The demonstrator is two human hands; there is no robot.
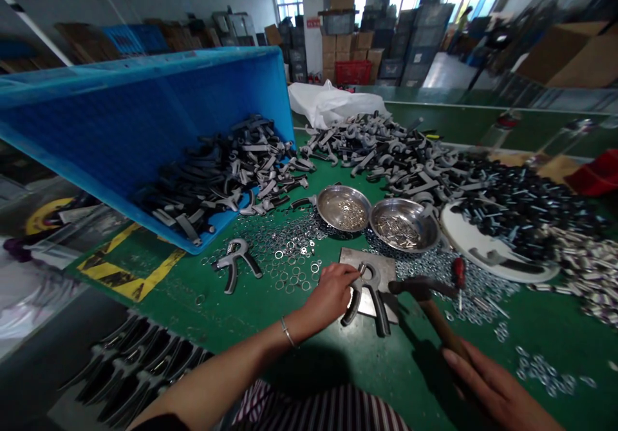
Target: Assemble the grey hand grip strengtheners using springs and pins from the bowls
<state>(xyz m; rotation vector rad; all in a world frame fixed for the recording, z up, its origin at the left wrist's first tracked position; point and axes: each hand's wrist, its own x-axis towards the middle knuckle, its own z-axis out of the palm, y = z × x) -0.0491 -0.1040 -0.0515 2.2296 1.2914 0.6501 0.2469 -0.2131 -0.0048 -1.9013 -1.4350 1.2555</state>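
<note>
My left hand [335, 292] is closed at the top of a grey-and-black two-handled clamp [371, 283], with its fingertips by a small shiny metal part. The clamp lies on a flat metal plate [350, 257], its dark grips pointing towards me. In my right hand [483, 376] is a wooden-handled hammer [447, 331], its dark head raised just right of the clamp. A similar clamp [237, 260] rests on the table to the left. Behind the plate stand two metal bowls, one with small rings [338, 209] and the other with small pins [398, 225].
A tilted blue crate [284, 96] holds many grey-and-black parts. More clamp parts [376, 141] are heaped at the back. Loose metal rings [292, 270] and a red-handled screwdriver [458, 273] lie nearby. To the right are dark bolts [521, 205], a white lid [463, 244] and metal sleeves [589, 263].
</note>
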